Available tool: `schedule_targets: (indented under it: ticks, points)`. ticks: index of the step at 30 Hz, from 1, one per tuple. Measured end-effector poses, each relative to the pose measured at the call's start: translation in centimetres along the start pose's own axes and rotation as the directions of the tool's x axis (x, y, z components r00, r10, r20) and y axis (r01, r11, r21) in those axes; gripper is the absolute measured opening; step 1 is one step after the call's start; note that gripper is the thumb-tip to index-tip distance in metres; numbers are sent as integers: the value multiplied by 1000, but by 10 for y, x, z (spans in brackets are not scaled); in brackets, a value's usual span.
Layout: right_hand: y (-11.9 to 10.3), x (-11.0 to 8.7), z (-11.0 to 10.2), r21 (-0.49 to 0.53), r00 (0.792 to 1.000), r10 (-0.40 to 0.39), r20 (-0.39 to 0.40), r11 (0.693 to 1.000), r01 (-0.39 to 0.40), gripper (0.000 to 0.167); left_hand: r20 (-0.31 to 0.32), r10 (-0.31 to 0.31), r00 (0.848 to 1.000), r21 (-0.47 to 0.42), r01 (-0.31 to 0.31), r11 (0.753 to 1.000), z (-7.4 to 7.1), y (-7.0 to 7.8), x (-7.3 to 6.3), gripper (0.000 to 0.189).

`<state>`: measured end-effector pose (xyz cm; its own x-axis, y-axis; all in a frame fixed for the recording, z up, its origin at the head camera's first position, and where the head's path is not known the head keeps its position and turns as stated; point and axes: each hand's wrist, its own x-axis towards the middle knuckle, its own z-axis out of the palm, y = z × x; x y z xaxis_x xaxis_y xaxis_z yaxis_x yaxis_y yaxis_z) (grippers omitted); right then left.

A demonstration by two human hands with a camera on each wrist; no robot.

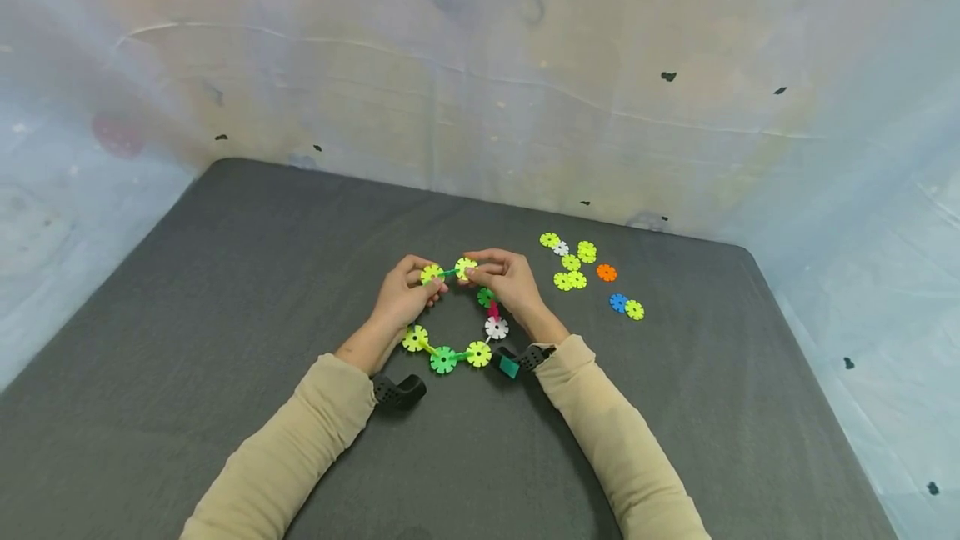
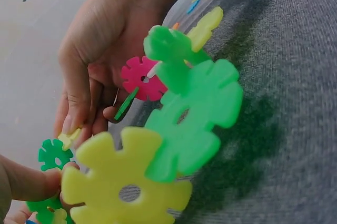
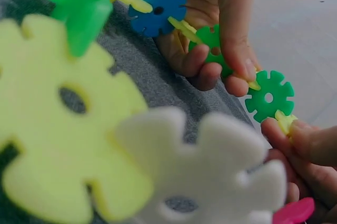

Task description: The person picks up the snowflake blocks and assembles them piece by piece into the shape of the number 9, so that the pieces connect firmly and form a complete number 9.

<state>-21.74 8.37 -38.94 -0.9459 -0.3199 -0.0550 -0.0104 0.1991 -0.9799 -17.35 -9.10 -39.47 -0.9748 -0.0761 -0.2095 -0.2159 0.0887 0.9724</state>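
Notched plastic discs are slotted together in a chain that curves into a ring in the head view. My left hand (image 1: 396,297) pinches a yellow disc (image 1: 432,274) at the far side. Opposite it, my right hand (image 1: 512,282) pinches another yellow disc (image 1: 466,268). A green disc (image 3: 270,97) sits between the two hands, joining these yellow ones. Beyond my left fingers the chain continues through a blue disc (image 3: 158,9). On the right side hang a pink disc (image 2: 143,79) and a white disc (image 1: 496,327). Nearest me are green (image 1: 443,359) and yellow discs (image 1: 478,354).
Loose discs lie right of my hands on the grey tabletop (image 1: 300,223): several yellow ones (image 1: 587,252), a white one (image 1: 561,248), an orange one (image 1: 607,272) and a blue one (image 1: 618,302). A pale sheet (image 1: 480,90) hangs behind the table. Both wrists carry black bands.
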Motion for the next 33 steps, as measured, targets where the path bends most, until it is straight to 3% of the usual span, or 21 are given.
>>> schedule_targets:
  ticks: [9,16,23,28,33]
  points:
    - [2,-1,-2,-8,999,-2,35,1000,3,33,5,6,1000,41,-6,999,2,2,-1,25]
    - [5,-4,-12,-145,992,-4,123,989,22,40,-1,12,1000,167,-11,986,-1,6,0,29]
    - [2,-9,-25,-226,986,58,157,974,-21,42,-21,-65,998,86,67,994,-6,10,2,35]
    - [-2,-10,-33,-188,981,109,162,979,-78,45,27,-100,995,74,98,992,-8,10,1,35]
    - [-3,-10,-38,-147,981,127,148,984,-105,46,112,-66,991,210,41,977,-10,11,-1,40]
